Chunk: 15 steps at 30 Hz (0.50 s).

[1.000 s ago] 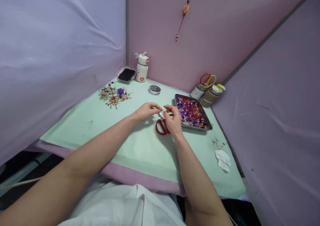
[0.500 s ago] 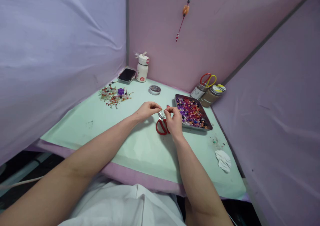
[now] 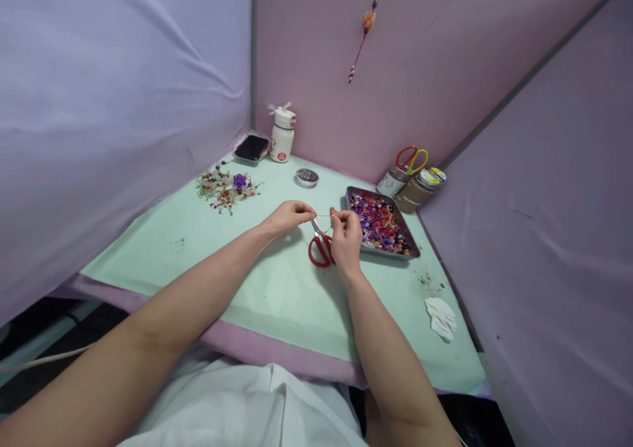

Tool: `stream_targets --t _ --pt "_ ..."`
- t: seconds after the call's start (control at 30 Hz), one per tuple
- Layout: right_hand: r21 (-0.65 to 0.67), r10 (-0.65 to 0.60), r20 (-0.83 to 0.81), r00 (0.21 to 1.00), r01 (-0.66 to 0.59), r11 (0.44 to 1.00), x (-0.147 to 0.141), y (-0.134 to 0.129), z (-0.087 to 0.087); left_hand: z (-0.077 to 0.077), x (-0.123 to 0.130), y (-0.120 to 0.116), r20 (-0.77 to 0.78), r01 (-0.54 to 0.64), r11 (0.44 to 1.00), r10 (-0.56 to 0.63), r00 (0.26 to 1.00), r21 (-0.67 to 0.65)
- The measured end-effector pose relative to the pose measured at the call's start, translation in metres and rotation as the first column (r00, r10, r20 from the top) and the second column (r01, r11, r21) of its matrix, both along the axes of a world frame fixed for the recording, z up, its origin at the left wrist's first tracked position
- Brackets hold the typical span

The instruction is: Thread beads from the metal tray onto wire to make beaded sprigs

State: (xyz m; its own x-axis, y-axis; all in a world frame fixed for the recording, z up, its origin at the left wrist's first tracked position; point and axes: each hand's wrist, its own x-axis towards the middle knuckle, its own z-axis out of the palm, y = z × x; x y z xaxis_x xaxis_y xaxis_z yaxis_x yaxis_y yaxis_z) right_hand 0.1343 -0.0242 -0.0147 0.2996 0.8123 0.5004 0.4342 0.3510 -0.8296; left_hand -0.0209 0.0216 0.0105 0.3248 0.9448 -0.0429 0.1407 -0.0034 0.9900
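A thin pale cord (image 3: 324, 216) stretches between my two hands over the table. My left hand (image 3: 291, 216) pinches one end between thumb and fingertips. The other end is pinched by my right hand (image 3: 347, 231), whose fingers partly cover it. Below them lies a pair of scissors (image 3: 319, 252) with red handles, blades pointing away and the right handle partly hidden by my right hand. A small red thing with a greyish top (image 3: 333, 212) shows at my right fingertips; I cannot tell whether it is held or lies behind them.
Right of my hands lies a dark tray (image 3: 390, 256) of mixed beads and cords. Behind it are two jars, one holding scissors (image 3: 412, 159). Beaded strands (image 3: 225, 193), a phone (image 3: 252, 148), a white bottle (image 3: 281, 140) and a round container (image 3: 306, 178) lie farther left. A crumpled white cloth (image 3: 442, 318) lies right.
My hands have drawn slightly apart, so a longer stretch of cord shows between them. The red thing near my right fingertips shows more. The scissors and tray stay in place.
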Motion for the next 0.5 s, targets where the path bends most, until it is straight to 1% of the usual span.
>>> stream_targets --t 0.03,0.1,0.17,0.23,0.33,0.5 --pt "-0.029 0.01 -0.027 1.0 -0.011 1.0 0.0012 0.0008 -0.0001 0.0009 -0.001 -0.0001 0.017 0.028 0.998 -0.027 0.999 -0.049" --pt "-0.079 0.029 -0.076 0.997 -0.035 0.996 0.0035 0.0024 0.0 0.0024 -0.0031 0.0002 0.105 0.129 0.98 -0.113 0.988 -0.152" --pt "-0.101 0.041 -0.097 0.994 -0.051 0.994 0.0052 0.0036 0.0004 0.0033 -0.0046 0.001 0.236 0.237 0.941 -0.18 0.955 -0.24" --pt "-0.103 0.04 -0.094 0.995 -0.05 0.993 0.0059 0.0044 0.0007 0.0033 -0.0051 0.0019 0.333 0.299 0.901 -0.19 0.924 -0.315" --pt "-0.103 0.029 -0.083 0.996 -0.037 0.994 0.0059 0.0045 0.0008 0.0029 -0.0049 0.0026 0.372 0.312 0.873 -0.166 0.913 -0.376" --pt "-0.106 0.019 -0.086 0.996 -0.029 0.994 0.0063 0.005 0.0007 0.0046 -0.005 0.0016 0.34 0.292 0.872 -0.157 0.927 -0.393"
